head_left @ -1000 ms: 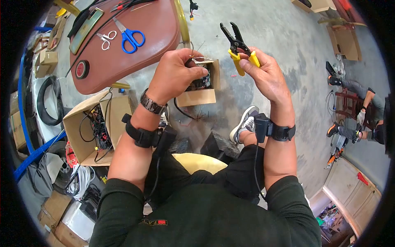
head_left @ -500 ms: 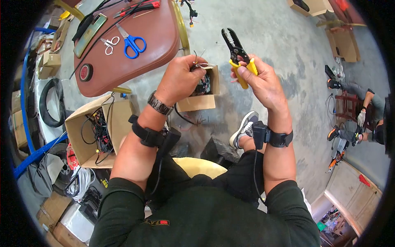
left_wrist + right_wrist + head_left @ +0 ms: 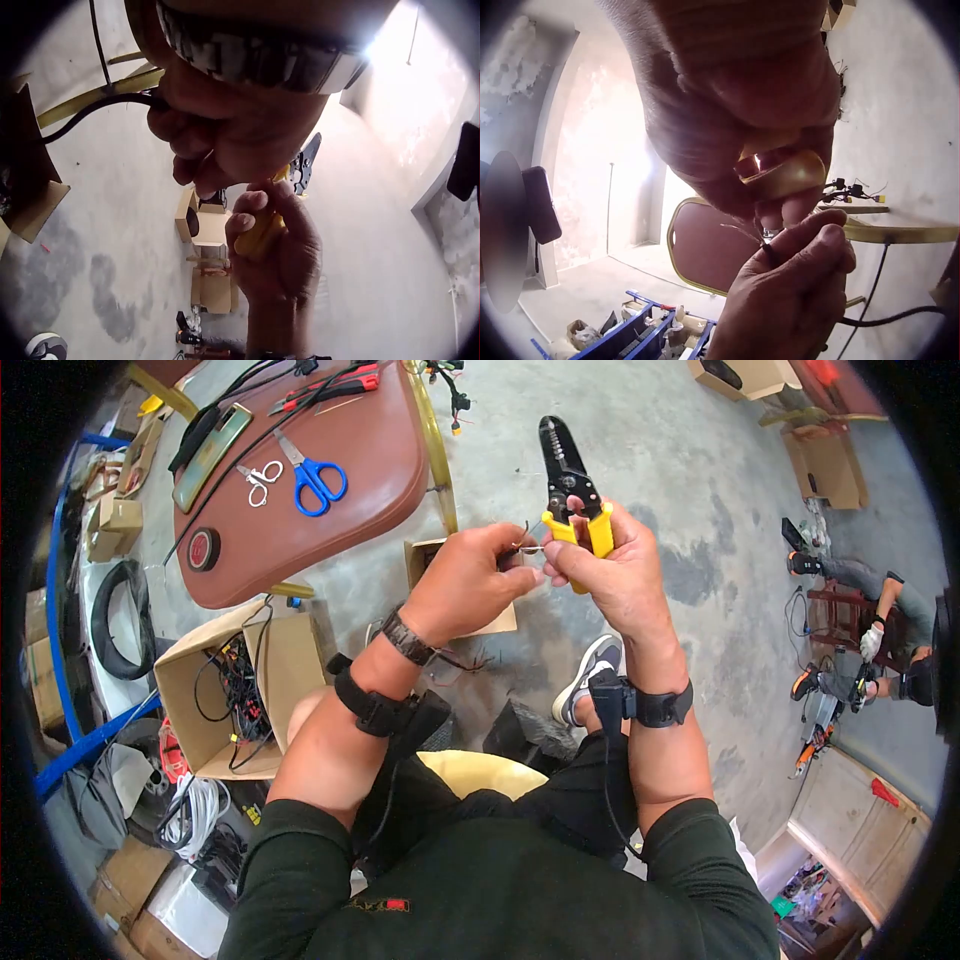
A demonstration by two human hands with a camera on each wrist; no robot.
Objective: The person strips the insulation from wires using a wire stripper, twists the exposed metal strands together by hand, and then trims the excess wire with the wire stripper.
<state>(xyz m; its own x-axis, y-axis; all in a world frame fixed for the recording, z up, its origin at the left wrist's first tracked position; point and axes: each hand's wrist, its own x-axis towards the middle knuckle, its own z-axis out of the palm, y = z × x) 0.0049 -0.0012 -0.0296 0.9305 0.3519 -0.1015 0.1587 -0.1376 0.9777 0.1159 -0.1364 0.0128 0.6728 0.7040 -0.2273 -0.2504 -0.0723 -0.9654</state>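
Observation:
My left hand [image 3: 470, 582] grips the end of a black cable [image 3: 90, 112], from which thin wires [image 3: 739, 229] stick out past the fingertips. Close against it, my right hand [image 3: 622, 572] holds a wire stripper [image 3: 570, 475] with yellow handles and a black head that points away from me. The stripper's jaws are together. The right thumb and a finger pinch one thin wire [image 3: 531, 548] at the left fingertips. In the right wrist view, the cable's dark sheath [image 3: 767, 249] ends just past the left thumb.
A brown seat [image 3: 370, 505] bears blue scissors [image 3: 318, 485], small white scissors [image 3: 262, 485], a phone [image 3: 215, 455], a tape roll [image 3: 203, 548] and red-handled pliers [image 3: 345, 385]. A cardboard box of cables [image 3: 180, 705] stands left. Another box [image 3: 422, 560] lies beneath my hands. Another person [image 3: 885, 620] sits far right.
The hands have come together, the left moving right and my right hand dropping slightly. The stripper's jaws have come together, and the right fingers now pinch a wire.

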